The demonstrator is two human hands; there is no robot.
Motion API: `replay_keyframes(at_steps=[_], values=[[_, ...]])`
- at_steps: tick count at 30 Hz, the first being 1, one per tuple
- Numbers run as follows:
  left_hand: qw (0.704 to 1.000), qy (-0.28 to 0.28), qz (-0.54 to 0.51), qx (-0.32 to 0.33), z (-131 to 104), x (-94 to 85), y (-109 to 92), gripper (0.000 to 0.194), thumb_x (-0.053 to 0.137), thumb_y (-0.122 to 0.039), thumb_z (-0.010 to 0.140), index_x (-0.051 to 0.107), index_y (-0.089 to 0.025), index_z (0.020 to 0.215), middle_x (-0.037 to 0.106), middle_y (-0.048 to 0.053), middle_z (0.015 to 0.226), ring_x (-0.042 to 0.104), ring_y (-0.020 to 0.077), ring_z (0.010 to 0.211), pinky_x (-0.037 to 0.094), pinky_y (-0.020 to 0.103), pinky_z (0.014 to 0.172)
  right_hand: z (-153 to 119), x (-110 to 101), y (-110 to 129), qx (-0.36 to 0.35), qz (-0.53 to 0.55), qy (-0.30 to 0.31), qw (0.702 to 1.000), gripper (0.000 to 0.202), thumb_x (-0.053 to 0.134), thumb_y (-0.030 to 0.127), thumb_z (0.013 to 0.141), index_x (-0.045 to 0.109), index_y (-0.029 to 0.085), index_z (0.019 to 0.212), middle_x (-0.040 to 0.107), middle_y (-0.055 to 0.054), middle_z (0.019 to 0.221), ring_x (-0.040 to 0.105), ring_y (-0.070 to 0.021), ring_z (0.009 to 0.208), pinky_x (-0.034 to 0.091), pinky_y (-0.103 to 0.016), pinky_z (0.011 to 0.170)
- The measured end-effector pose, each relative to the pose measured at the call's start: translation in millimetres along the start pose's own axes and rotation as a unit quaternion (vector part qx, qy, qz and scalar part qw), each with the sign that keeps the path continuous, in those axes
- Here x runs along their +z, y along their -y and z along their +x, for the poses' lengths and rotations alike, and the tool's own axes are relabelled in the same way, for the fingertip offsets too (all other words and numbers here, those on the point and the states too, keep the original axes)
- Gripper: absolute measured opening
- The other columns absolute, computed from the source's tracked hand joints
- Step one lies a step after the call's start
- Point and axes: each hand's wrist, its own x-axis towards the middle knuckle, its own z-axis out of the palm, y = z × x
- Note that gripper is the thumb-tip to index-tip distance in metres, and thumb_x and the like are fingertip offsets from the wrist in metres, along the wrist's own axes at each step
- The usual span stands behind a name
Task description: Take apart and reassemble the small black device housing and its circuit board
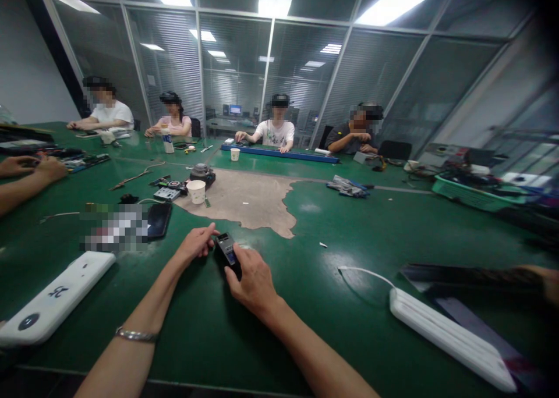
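Note:
A small black device (226, 245) with a grey top face rests on the green table (305, 305), near the middle of the view. My right hand (252, 276) grips it from the right, with fingers and thumb along its side. Just left of the device is my left hand (198, 242), its fingers bent together and the index fingertip close to the device's upper left edge. Whether anything is inside those left fingers is hidden. A silver bracelet (137, 334) circles my left wrist.
Beyond my hands lie a brown sheet (257, 203), a paper cup (196, 192) and gloves (348, 187). White power strips (61, 296) flank my arms. A phone (158, 220) is at left, a green basket (476, 194) at right. Several people sit around.

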Motion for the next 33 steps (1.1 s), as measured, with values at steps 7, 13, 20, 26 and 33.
replay_keyframes(at_steps=[7,13,20,26,33], values=[[1.0,0.009,0.006,0.002,-1,0.7,0,0.065,0.039,-0.068,0.078,0.064,-0.013,0.102,0.059,0.002,0.068,0.05,0.009,0.04,0.033,0.02,0.036,-5,-1,-7,-0.003,0.041,-0.021,0.999,0.059,0.056,0.035,0.082,0.039,0.014,0.134,0.051,-0.015,0.126,0.048,-0.0255,0.116,0.04,-0.041,0.099],[1.0,0.021,0.006,-0.008,-1,-1.0,0,0.068,0.036,-0.069,0.078,0.064,-0.012,0.104,0.059,0.002,0.063,0.051,0.0105,0.041,0.034,0.02,0.036,-5,10,-8,0.028,0.035,-0.032,0.999,0.055,0.055,0.033,0.083,0.041,0.013,0.132,0.06,-0.015,0.113,0.056,-0.0259,0.102,0.046,-0.04,0.088],[1.0,0.017,0.024,-0.01,1,-0.8,2,0.068,0.037,-0.069,0.077,0.064,-0.012,0.102,0.061,0.002,0.06,0.052,0.0112,0.04,0.036,0.021,0.037,-5,10,-4,0.033,0.044,-0.045,0.997,0.053,0.054,0.032,0.082,0.044,0.014,0.131,0.061,-0.014,0.111,0.057,-0.0255,0.101,0.046,-0.04,0.088],[1.0,0.008,-0.011,-0.021,0,-1.1,0,0.072,0.033,-0.071,0.078,0.061,-0.008,0.101,0.063,0.005,0.062,0.053,0.0122,0.04,0.037,0.022,0.038,5,2,0,0.06,0.085,-0.077,0.992,0.053,0.056,0.035,0.082,0.046,0.014,0.13,0.061,-0.013,0.113,0.058,-0.0253,0.101,0.046,-0.04,0.09],[0.999,0.03,-0.017,-0.016,-2,-1.4,-3,0.074,0.031,-0.072,0.078,0.065,-0.011,0.103,0.061,0.004,0.062,0.053,0.0111,0.042,0.038,0.022,0.04,15,-15,-15,0.113,0.149,-0.128,0.974,0.052,0.055,0.034,0.084,0.043,0.019,0.133,0.058,-0.008,0.122,0.058,-0.0216,0.106,0.046,-0.036,0.092]])
